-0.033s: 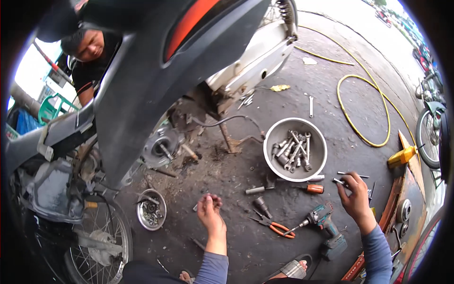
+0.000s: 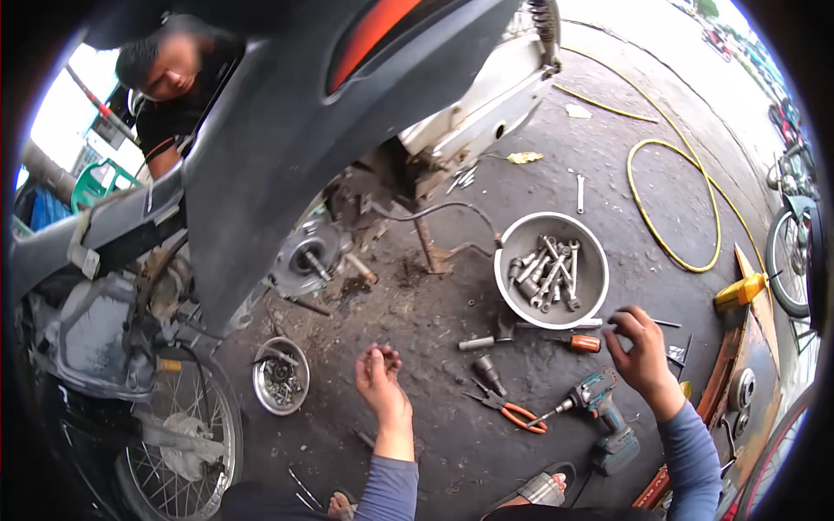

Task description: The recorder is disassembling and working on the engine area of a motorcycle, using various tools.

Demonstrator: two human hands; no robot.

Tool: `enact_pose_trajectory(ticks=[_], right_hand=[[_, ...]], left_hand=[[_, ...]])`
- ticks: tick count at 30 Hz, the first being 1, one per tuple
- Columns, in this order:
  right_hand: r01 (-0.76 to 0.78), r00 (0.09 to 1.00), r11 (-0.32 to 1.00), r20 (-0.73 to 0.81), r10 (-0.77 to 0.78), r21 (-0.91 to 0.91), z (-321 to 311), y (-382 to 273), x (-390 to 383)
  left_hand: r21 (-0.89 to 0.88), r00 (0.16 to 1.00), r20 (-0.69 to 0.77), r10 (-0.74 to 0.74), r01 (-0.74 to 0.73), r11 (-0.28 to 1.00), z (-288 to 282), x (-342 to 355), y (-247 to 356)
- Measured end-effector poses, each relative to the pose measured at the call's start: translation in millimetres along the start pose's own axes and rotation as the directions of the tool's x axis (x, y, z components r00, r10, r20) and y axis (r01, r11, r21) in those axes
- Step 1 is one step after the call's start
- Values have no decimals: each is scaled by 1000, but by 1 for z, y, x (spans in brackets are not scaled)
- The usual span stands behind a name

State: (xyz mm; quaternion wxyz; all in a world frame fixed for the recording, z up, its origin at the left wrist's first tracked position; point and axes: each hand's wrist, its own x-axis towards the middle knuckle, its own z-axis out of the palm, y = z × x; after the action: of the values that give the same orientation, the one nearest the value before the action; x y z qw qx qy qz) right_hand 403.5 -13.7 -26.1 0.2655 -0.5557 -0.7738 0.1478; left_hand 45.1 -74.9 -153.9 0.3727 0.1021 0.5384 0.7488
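My left hand (image 2: 382, 386) hovers over the dark floor, palm turned inward, fingers loosely bent, with nothing visible in it. To its left sits a small metal bowl (image 2: 301, 395) of little hardware parts. My right hand (image 2: 643, 356) is raised beside the large metal bowl (image 2: 601, 293); its thumb and bent forefinger stand apart, and no held thing shows. Several wrenches (image 2: 547, 278) and sockets fill that bowl. Below it lie an orange-handled screwdriver (image 2: 584, 344), a dark socket (image 2: 488, 375), orange-handled pliers (image 2: 512, 412) and a teal cordless impact driver (image 2: 608, 417).
A partly stripped motorbike (image 2: 287, 156) looms at left, its hub and axle (image 2: 313, 256) exposed. Behind it leans another person (image 2: 165, 113). A yellow hose (image 2: 638, 195) loops at far right, near a yellow bottle (image 2: 738, 292). My sandalled foot (image 2: 543, 491) is at the lower edge.
The whole view has shifted slightly, with the floor things now a little further right. A small metal piece seen at my right fingertips before no longer shows there.
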Motion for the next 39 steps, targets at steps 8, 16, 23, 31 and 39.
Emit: enact_pose_trajectory(ticks=[8,16,23,31,39], right_hand=[[417,844,670,11,-537,614,179,-230,121],[140,959,613,48,-280,777,229,-305,144],[255,961,517,-157,-227,817,239,-307,159],[323,945,723,-171,-279,610,219,-313,159],[-36,745,864,590,-311,502,232,-277,67]], left_hand=[[14,979,55,197,-198,980,-32,40,87],[-61,992,-31,124,-126,990,-65,32,83],[-90,996,83,21,-13,996,-52,22,67],[-200,992,103,-71,91,976,-61,24,71],[-507,897,179,-403,435,744,-91,35,71]])
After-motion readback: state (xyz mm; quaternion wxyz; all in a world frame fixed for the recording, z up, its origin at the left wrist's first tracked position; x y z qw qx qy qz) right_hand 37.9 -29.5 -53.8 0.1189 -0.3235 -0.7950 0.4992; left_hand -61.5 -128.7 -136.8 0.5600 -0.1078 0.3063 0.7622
